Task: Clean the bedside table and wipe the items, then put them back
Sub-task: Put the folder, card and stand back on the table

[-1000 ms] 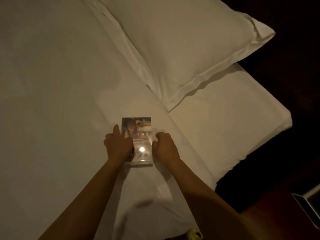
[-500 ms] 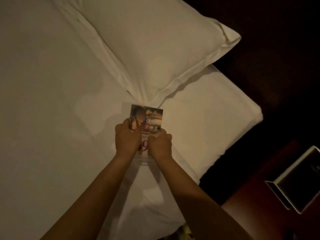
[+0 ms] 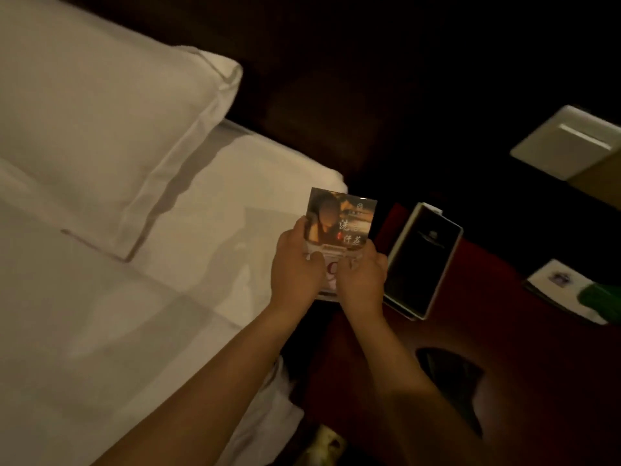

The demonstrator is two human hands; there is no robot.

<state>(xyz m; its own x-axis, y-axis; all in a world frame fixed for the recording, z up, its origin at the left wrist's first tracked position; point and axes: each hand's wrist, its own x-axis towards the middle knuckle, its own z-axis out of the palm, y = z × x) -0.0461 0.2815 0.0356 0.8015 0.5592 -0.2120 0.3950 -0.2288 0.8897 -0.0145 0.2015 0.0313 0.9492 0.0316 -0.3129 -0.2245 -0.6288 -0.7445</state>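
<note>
In the head view, both hands grip a clear stand-up sign holder (image 3: pixel 339 230) with a printed card inside, held in the air above the gap where the bed (image 3: pixel 100 297) meets the reddish bedside table (image 3: pixel 504 364). The left hand (image 3: pixel 295 267) clamps the holder's left edge, thumb across the front and fingers (image 3: pixel 314 257) curled onto it; the right hand (image 3: pixel 363 280) pinches the lower right part, its fingers closed on the base. On the table, just to the right of the holder, lies a dark tray with a pale rim (image 3: pixel 425 260); further right of it a small notepad (image 3: pixel 557 284) sits beside something green (image 3: pixel 601 299), too dim to name. The pillow (image 3: pixel 100 112) lies well to the left of the holder. The step in hand looks like returning the holder to the table. To do it well, keep it upright with both hands, lower the base flat onto bare wood clear of the tray, face the print toward the bed, and loosen the grip only once it stands steady.
</note>
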